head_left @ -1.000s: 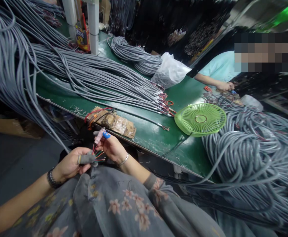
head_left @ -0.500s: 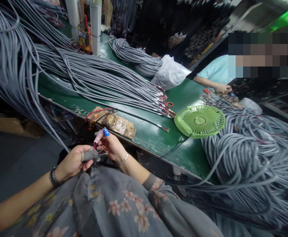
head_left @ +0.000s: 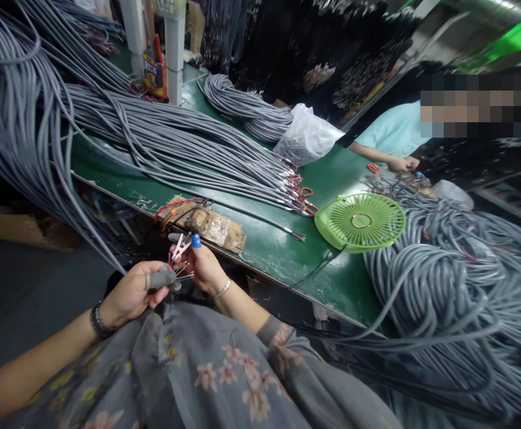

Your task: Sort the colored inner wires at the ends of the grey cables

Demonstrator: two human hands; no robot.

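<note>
Left fingers (head_left: 161, 278) pinch fanned coloured wires (head_left: 183, 270) while right fingers (head_left: 196, 241) grasp a small pink tool (head_left: 180, 246)

Glossy green tabletop (head_left: 323, 179) under smooth grey plastic-sheathed cables (head_left: 175, 137)
Near, a plastic-looking pink tool (head_left: 180, 246), matt cloth garment (head_left: 242, 372), shiny metal bracelet (head_left: 222, 290) and rough brown block (head_left: 218, 227) with glossy film; right, a smooth plastic fan (head_left: 361, 221); far, a crinkled plastic bag (head_left: 309, 136)

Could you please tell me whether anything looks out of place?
Yes: the grey cable pile beside the green fan looks tangled and sags over the table edge, while the cable bundle lies fairly aligned.
</note>
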